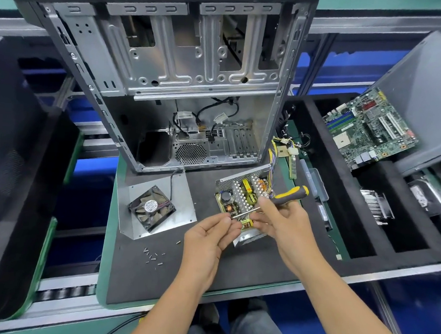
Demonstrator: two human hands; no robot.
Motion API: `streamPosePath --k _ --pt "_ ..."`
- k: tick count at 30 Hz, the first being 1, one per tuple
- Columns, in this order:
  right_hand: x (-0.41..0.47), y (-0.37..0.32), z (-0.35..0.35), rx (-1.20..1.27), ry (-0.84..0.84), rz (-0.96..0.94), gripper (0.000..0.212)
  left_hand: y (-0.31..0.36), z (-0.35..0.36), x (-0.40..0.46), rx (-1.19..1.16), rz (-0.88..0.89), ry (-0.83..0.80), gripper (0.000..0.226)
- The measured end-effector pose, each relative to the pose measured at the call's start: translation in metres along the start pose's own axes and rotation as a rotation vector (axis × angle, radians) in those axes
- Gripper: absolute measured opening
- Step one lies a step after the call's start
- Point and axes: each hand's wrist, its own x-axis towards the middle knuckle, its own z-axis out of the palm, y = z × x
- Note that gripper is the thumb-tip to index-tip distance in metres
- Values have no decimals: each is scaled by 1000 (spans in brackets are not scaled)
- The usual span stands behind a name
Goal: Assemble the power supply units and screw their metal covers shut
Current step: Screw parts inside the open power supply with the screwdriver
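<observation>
Above the open power supply (243, 196), the right hand (278, 218) grips a screwdriver (287, 196) by its black-and-yellow handle, shaft slanting down and left. The left hand (210, 235) pinches the shaft's tip between thumb and fingertips; whether a screw sits there is too small to tell. The supply lies uncovered on the desk (208, 276), its heat sinks, yellow transformer and capacitor exposed, a bundle of wires (273, 154) running from its far corner. Just left of it lies the metal cover (182, 190), inner face up, with a black fan (152, 208) mounted on it. Loose screws (153, 256) are scattered on the mat nearer the person. Behind stands an open case (168, 74). Well to the right, a motherboard (369, 131) leans in a foam tray (363, 240).
</observation>
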Motion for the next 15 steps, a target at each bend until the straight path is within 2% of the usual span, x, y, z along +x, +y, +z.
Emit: streamPosePath --k 7,11,15 --pt "-1 -4 -9 97 14 71 34 -1 16 -1 64 29 -80 24" --pt "7 -1 -16 163 28 95 32 0 23 0 152 24 -144 34" --pt "21 -5 -34 187 86 54 27 -1 24 4 382 106 -83 34"
